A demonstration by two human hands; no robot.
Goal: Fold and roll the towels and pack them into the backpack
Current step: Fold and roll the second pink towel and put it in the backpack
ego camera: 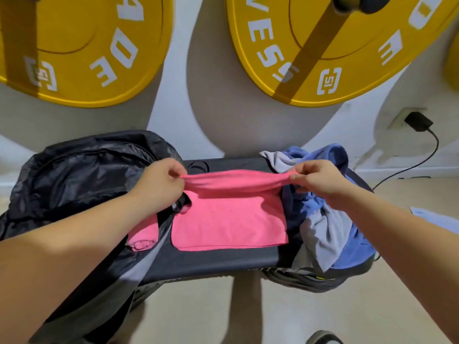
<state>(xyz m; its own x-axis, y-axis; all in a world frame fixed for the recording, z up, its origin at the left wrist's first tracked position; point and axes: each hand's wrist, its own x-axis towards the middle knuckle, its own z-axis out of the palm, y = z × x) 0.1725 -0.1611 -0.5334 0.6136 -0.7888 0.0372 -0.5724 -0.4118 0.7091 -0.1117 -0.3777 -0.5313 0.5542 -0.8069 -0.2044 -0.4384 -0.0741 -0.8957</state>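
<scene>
Head view. Pink towel (228, 219) flat on bench (211, 261), far edge lifted, corners pinched by left hand (159, 184) and right hand (320, 180); backpack (82, 175) open alongside, left. Possible fault: skewed fold from uneven pull, or slipped corner from light pinch.

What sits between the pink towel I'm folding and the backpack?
Only a rolled pink towel, lying at the backpack edge left of the flat pink towel. The left hand and right hand pinch its far edge.
</scene>
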